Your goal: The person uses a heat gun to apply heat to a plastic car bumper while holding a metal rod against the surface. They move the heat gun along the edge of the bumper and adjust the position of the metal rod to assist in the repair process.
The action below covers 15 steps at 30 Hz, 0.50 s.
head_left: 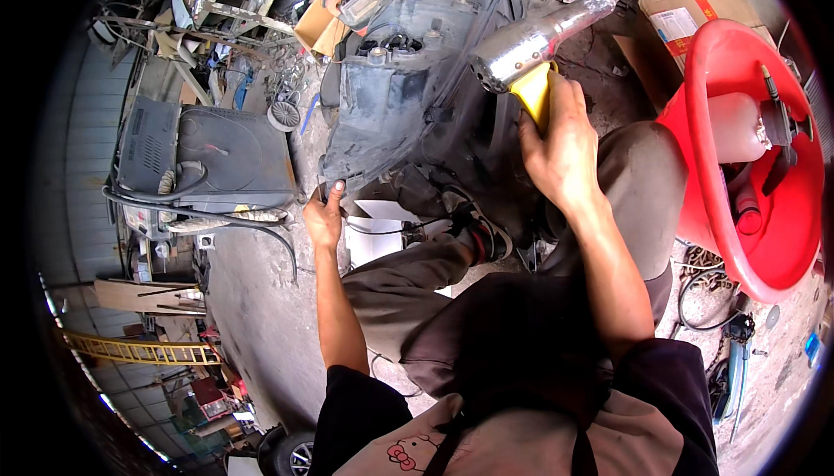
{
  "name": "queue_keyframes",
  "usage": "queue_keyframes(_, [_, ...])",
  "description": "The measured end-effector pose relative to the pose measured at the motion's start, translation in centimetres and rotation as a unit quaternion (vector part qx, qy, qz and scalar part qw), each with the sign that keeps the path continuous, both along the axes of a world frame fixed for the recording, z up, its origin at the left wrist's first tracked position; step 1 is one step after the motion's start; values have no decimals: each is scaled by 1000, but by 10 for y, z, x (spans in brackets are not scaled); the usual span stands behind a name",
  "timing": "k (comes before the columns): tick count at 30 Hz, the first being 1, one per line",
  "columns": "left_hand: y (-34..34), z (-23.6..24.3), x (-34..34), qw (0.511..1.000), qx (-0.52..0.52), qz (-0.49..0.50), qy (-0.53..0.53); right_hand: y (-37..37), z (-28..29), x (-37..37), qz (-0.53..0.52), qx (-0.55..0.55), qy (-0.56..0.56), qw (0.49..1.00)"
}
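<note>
My right hand (563,150) is wrapped round the yellow handle of a heat gun (530,49). Its silver metal barrel slants up, with the narrow nozzle toward the far right. In front of me stands a large dusty dark-grey plastic car part (382,107); its exact kind I cannot make out. With the thumb on top, my left hand (325,217) pinches the near left corner of this part. The fingers below the edge are partly hidden. The heat gun is held above the right side of the part, its nozzle pointing away from it.
A red plastic tub (695,102) with a pale jug and tools stands at my right, before a cardboard box (695,20). To the left sits a grey metal machine (226,155) with thick cables. A white box (378,237) lies near my foot. Clutter fills the far left.
</note>
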<state>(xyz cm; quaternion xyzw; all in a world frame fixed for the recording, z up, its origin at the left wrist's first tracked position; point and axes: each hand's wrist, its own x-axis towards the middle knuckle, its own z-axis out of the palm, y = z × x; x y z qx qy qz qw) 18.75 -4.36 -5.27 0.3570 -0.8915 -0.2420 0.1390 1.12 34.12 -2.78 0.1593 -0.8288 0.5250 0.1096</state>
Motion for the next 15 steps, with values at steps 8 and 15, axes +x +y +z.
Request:
queue_keyframes(8, [-31, 3, -9, 987, 66, 67, 129, 2, -2, 2, 3, -4, 0, 1000])
queue_keyframes(15, [-52, -14, -12, 997, 34, 55, 40, 5, 7, 0, 7, -21, -8, 1000])
